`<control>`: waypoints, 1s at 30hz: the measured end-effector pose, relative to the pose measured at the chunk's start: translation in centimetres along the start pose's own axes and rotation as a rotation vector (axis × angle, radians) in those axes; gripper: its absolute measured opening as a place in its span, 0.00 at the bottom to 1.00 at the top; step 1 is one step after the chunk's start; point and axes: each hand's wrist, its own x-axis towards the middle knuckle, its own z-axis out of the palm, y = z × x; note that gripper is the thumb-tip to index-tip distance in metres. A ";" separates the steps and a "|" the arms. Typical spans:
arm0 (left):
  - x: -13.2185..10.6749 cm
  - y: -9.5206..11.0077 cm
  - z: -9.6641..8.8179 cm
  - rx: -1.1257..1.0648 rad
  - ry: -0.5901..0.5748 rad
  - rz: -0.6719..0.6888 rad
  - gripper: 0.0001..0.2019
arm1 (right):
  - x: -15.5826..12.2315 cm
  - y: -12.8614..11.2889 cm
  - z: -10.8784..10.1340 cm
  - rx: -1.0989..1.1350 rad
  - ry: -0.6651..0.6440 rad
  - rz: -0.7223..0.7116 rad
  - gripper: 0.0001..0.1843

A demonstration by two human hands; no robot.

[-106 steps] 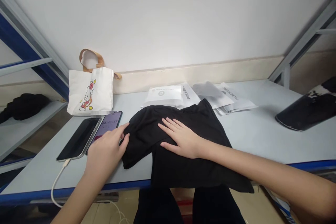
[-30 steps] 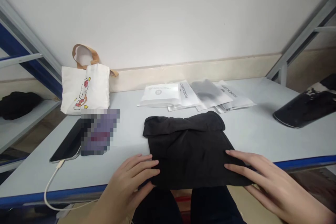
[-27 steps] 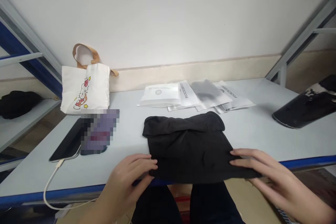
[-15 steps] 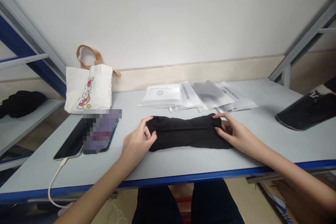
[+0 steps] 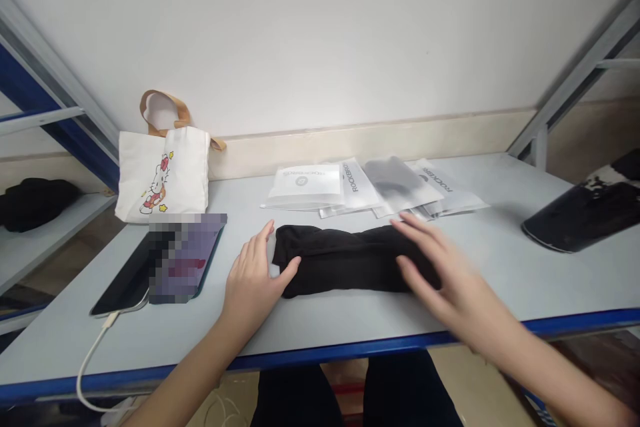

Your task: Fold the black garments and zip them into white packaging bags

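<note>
A black piece of folded cloth (image 5: 350, 263) lies lengthwise on the grey tabletop in front of me; its exact kind does not show. At its left end is my left hand (image 5: 254, 280), fingers stretched out along the table and thumb touching the cloth's edge. Over the right end spreads my right hand (image 5: 445, 273), slightly blurred, with thumb and fingers apart. That hand covers part of the cloth's right end.
Behind the cloth lie several frosted plastic pouches (image 5: 305, 183) with printed lettering. To the left stand a white tote bag (image 5: 165, 177) and a phone (image 5: 123, 273) on a white cable (image 5: 83, 363). A dark cylindrical object (image 5: 575, 217) lies at the right.
Both hands have loosened from the cloth's ends and their fingers have opened. The right hand has shifted slightly over the cloth. The view has moved a little.
</note>
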 end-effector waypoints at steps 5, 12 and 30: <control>-0.2 0.2 -0.1 -0.012 -0.070 -0.016 0.26 | 0.2 -4.7 4.7 -0.017 -0.241 -0.090 0.43; 1.3 0.7 -1.2 -0.400 -0.166 -0.244 0.22 | 0.3 -4.2 6.9 -0.058 -0.227 0.008 0.45; 3.1 16.8 5.3 -0.352 -0.634 0.407 0.34 | -1.7 -3.3 10.5 0.004 -0.146 0.283 0.34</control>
